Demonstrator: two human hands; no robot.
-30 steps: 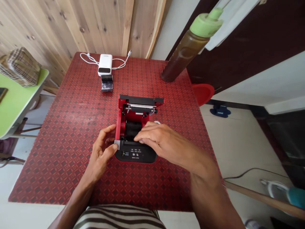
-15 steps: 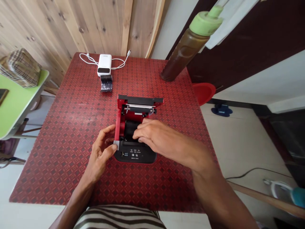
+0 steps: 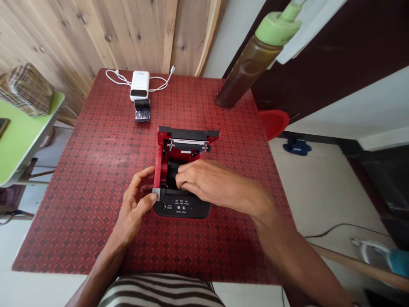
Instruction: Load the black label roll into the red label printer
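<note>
Right hand [image 3: 207, 181] inside the printer [image 3: 183, 209], left hand [image 3: 137, 209] at its corner

In the head view, the left hand is loosely curled on the printer's near left corner, thumb on the grey tab [image 3: 156, 194] and fingers along the red side wall; its grip is partly closed, with the corner between thumb and fingers. The right hand reaches over from the right with fingers bent close together, down in the bay against the black roll [image 3: 171, 172]. Whether this grip pinches the roll or only presses it cannot be told.

The right fingertips are out of sight in the bay, and the hand covers the printer's right side and part of the roll. The lid [image 3: 188, 134] stands raised at the back. The panel lettering is too small to read.

The printer sits near the middle of the red patterned table [image 3: 96, 187]. Toward the far edge lie a white power bank [image 3: 139, 83] with its cable [image 3: 161, 87] and, just in front, a curled black strip [image 3: 142, 111]. A tall bottle [image 3: 246, 70] with a green cap stands at the far right corner. Beyond rises a plank wall [image 3: 134, 38]; at left, a plaid bag [image 3: 30, 89] rests on a green table [image 3: 22, 132], cut off by the frame. Blue slippers [image 3: 297, 146] lie on the pale floor [image 3: 303, 183].
</note>
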